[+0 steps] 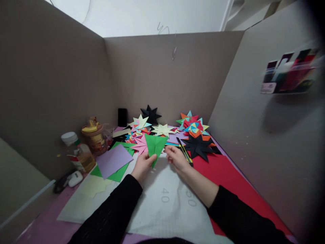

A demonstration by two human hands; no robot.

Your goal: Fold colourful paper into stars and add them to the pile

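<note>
Left hand (pixel 143 166) — green folded paper (pixel 155 145) pinched

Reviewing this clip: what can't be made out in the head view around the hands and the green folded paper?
- Right hand: whether it touches the green folded paper that the left hand pinches; the fingers blur at the paper's edge.
- Yellow-and-black tool: partly hidden behind the right hand; its type is unclear.
- Card holder on the right wall: blurred, print unreadable.
- Jar contents: too small.
</note>
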